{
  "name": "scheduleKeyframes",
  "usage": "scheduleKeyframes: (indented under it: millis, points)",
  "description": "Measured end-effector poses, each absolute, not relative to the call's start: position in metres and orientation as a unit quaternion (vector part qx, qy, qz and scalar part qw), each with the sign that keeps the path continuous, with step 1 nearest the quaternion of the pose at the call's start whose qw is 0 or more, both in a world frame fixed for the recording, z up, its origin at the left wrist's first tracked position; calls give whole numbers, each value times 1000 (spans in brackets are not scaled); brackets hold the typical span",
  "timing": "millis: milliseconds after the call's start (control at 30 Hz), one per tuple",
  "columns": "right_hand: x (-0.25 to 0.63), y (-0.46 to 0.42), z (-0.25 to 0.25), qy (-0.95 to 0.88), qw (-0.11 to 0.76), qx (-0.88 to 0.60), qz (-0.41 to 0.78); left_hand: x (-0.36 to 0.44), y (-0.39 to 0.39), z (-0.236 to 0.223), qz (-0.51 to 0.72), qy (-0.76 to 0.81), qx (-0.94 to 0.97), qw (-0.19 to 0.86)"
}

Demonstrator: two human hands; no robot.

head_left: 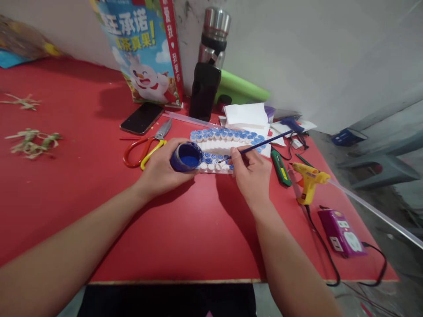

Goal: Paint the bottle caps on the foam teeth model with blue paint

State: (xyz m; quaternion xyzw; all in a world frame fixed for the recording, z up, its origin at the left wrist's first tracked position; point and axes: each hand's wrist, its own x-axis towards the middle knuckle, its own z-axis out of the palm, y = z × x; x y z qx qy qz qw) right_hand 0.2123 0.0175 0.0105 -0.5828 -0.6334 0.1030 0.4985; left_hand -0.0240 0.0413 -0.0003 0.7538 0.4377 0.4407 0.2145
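My left hand (161, 167) is wrapped round a small jar of blue paint (187, 157), tilted so its mouth faces me. In my right hand (253, 174) a thin paintbrush (264, 143) with a dark blue handle is pinched between thumb and fingers. Its tip is at the front row of a white craft piece (218, 146), edged with rows of small round white pieces. Many of these round tops are blue, while several at the front left are white. My right fingers hide the piece's front right part.
Left of the jar lie scissors (142, 152) and a phone (142, 118). A printed bag (145, 57), a steel flask (213, 35) and a black bottle (205, 90) stand behind. To the right are a green utility knife (280, 167), a yellow glue gun (309, 180) and a purple power strip (342, 233) with cords.
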Motion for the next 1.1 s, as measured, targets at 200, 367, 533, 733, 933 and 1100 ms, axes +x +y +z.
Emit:
scheduleKeyframes:
  millis: [200,367,533,733,933,1100]
  points:
    - [211,17,11,-635,498,-581,107,-24,41,-2,445,433,755,211]
    - [211,16,11,-639,495,-580,105,-24,40,0,441,439,753,216]
    - [210,16,11,-637,493,-584,103,-24,40,2,435,441,754,219]
    - [211,16,10,-632,497,-584,111,-23,40,2,432,452,749,220]
    - [213,17,8,-630,500,-583,114,-23,40,2,432,450,750,221]
    - [213,18,8,-635,501,-577,116,-23,40,2,433,448,750,222]
